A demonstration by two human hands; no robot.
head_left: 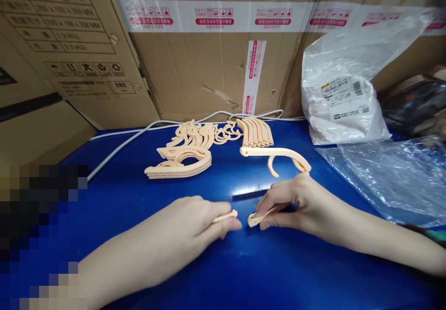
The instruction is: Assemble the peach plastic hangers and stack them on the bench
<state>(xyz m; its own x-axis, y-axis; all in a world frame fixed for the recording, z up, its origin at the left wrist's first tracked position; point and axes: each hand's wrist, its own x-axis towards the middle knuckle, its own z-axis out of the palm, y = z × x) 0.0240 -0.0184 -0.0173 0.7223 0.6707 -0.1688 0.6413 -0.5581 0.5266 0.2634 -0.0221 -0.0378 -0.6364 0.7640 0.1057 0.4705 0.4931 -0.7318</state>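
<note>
Low over the blue table, my left hand (195,219) is closed on a slim beige plastic hanger piece (226,216); most of it is hidden by the fingers. Across a small gap, my right hand (292,203) pinches a beige hanger arm (255,219), its end with small holes pointing left. The two pieces are apart. Just beyond the right hand lies a longer curved hanger arm (268,152) with a hook-shaped part (272,167) beneath it. Folded beige hangers (181,168) are stacked beyond my left hand.
Behind the stack lie loose curved hanger pieces (195,133), hooks (228,132) and a row of several hanger arms (256,132). A white cable (127,145) runs along the back. Cardboard boxes (209,68) wall the rear and left. A white labelled bag (343,96) and clear plastic (393,175) occupy the right.
</note>
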